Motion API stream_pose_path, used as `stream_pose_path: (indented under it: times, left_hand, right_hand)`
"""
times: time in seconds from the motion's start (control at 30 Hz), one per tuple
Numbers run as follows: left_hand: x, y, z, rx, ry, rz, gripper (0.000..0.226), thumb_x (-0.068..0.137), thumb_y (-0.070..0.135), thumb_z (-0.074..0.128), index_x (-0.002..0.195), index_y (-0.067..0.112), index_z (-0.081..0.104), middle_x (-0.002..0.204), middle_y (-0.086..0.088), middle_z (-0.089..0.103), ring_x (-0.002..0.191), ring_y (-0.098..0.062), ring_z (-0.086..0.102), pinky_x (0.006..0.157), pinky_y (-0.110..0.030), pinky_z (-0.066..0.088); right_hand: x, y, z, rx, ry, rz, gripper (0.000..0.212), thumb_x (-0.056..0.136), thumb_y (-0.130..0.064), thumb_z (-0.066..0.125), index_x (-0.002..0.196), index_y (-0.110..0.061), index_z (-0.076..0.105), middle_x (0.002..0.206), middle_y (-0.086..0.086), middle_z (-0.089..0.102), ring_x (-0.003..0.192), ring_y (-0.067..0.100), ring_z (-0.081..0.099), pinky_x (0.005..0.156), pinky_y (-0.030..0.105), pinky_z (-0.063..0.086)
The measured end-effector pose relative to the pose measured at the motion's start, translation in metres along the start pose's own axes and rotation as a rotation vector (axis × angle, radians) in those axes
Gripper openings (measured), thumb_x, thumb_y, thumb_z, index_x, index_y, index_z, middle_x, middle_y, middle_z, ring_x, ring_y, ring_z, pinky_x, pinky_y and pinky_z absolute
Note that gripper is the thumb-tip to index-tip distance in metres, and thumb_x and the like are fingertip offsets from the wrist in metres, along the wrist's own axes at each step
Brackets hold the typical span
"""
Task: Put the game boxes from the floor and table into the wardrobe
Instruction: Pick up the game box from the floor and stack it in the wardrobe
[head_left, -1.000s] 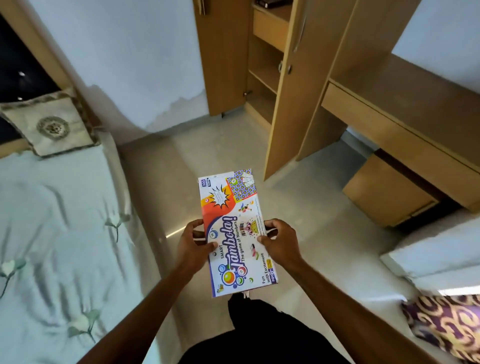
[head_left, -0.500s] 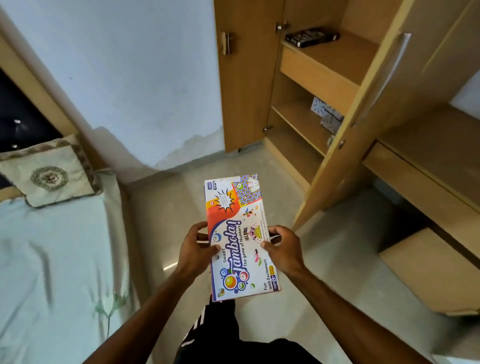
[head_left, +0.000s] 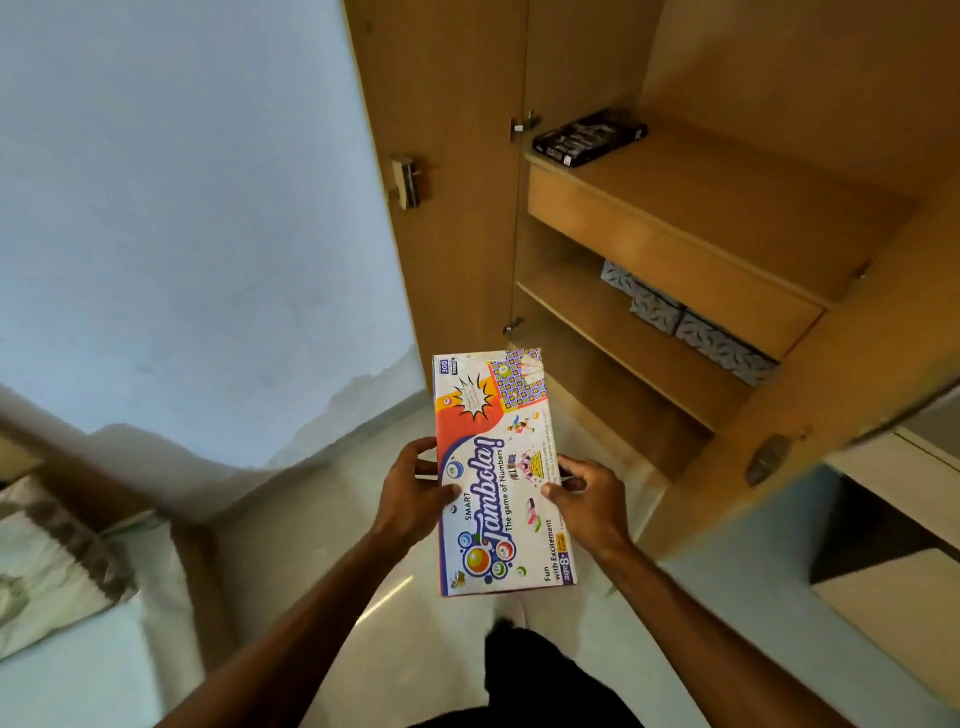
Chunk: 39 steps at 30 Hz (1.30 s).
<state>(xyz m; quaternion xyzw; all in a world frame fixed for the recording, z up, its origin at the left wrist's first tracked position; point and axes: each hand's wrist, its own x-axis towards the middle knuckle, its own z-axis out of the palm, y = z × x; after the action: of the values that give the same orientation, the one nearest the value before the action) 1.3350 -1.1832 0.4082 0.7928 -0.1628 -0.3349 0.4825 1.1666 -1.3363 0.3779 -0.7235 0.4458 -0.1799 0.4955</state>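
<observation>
The Tambola game box (head_left: 498, 467) was held flat, face up, above the floor (head_left: 363, 493) in front of the open wardrobe (head_left: 675, 218). The left hand (head_left: 413, 488) gripped its left edge, thumb on top. The right hand (head_left: 584, 493) gripped its right edge likewise. A black game box (head_left: 589, 136) lay on the upper shelf; grey patterned boxes (head_left: 691, 325) sat on the shelf below.

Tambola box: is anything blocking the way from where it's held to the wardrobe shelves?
Nothing visible does. Both hands, left and right, hold the Tambola box in front of the open wardrobe. The top shelf holds only a black box at its far left.
</observation>
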Motion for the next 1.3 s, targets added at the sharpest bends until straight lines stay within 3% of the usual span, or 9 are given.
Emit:
stream_pose_path:
  times: [0.2,0.37,0.43,0.67,0.8,0.97,1.03,1.17,1.3]
  left_hand:
    - [0.148,0.066,0.001,0.064,-0.089,0.069,0.056,0.08,0.01,0.077,0.126,0.024,0.048,0.103,-0.004,0.067,0.087,-0.022,0.072,0.075,-0.05,0.062]
    - [0.252,0.124,0.013,0.07,-0.134,0.128,0.056,0.081,0.01,0.077,0.128,0.024,0.049,0.107,-0.006,0.066,0.092,-0.024,0.071,0.078,-0.053,0.06]
    - [0.29,0.148,0.02,0.055,-0.154,0.136,0.056,0.082,0.008,0.075,0.128,0.025,0.048,0.106,-0.006,0.064,0.094,-0.024,0.069,0.077,-0.052,0.061]
    - [0.428,0.229,0.056,0.085,-0.248,0.215,0.057,0.084,0.006,0.073,0.132,0.021,0.046,0.1,0.002,0.063,0.086,-0.014,0.066,0.06,-0.028,0.059]
    - [0.505,0.275,0.077,0.087,-0.288,0.279,0.053,0.082,0.005,0.074,0.127,0.02,0.051,0.105,-0.004,0.066,0.091,-0.022,0.068,0.07,-0.04,0.062]
    - [0.599,0.334,0.103,0.061,-0.345,0.357,0.046,0.082,-0.007,0.07,0.122,0.012,0.055,0.099,-0.001,0.066,0.084,-0.009,0.066,0.055,-0.016,0.056]
    - [0.632,0.356,0.114,0.073,-0.371,0.388,0.048,0.083,-0.005,0.07,0.124,0.015,0.055,0.098,-0.001,0.068,0.086,-0.015,0.069,0.06,-0.021,0.058]
    - [0.689,0.392,0.136,0.095,-0.361,0.371,0.057,0.083,-0.002,0.07,0.135,0.009,0.051,0.107,-0.016,0.071,0.091,-0.031,0.071,0.08,-0.052,0.06]
    - [0.733,0.427,0.164,0.099,-0.306,0.355,0.048,0.087,0.003,0.068,0.133,0.008,0.052,0.119,-0.017,0.068,0.098,-0.032,0.07,0.083,-0.052,0.059]
  right_hand:
    - [0.137,-0.029,0.012,0.014,0.075,0.021,0.03,0.082,-0.012,0.075,0.111,-0.018,0.073,0.106,0.003,0.072,0.082,0.015,0.072,0.074,0.041,0.062]
    - [0.237,-0.059,0.004,0.041,0.124,0.038,0.027,0.084,-0.011,0.073,0.111,-0.015,0.072,0.103,-0.001,0.071,0.084,0.015,0.072,0.066,0.03,0.06]
    - [0.275,-0.069,-0.001,0.059,0.147,0.045,0.028,0.084,-0.012,0.073,0.112,-0.016,0.071,0.105,-0.002,0.074,0.086,0.014,0.073,0.068,0.033,0.062]
    - [0.411,-0.094,-0.022,0.083,0.296,0.053,0.031,0.082,-0.01,0.075,0.112,-0.017,0.072,0.107,0.003,0.071,0.086,0.015,0.071,0.074,0.039,0.062]
    - [0.49,-0.11,-0.034,0.1,0.356,0.069,0.033,0.083,-0.007,0.073,0.115,-0.014,0.071,0.104,0.001,0.072,0.082,0.012,0.07,0.068,0.027,0.059]
    - [0.585,-0.135,-0.052,0.117,0.448,0.089,0.035,0.082,-0.009,0.074,0.116,-0.015,0.07,0.105,0.006,0.071,0.084,0.02,0.071,0.073,0.038,0.061]
    - [0.618,-0.143,-0.061,0.109,0.466,0.076,0.031,0.082,-0.007,0.073,0.112,-0.014,0.072,0.105,0.006,0.073,0.084,0.019,0.071,0.073,0.036,0.06]
    - [0.68,-0.16,-0.082,0.072,0.469,0.032,0.028,0.079,-0.002,0.072,0.104,-0.012,0.076,0.098,0.006,0.078,0.079,0.016,0.072,0.078,0.041,0.06]
    - [0.741,-0.173,-0.102,0.084,0.464,0.028,0.024,0.083,-0.002,0.07,0.105,-0.008,0.075,0.102,0.007,0.076,0.082,0.017,0.072,0.072,0.031,0.059]
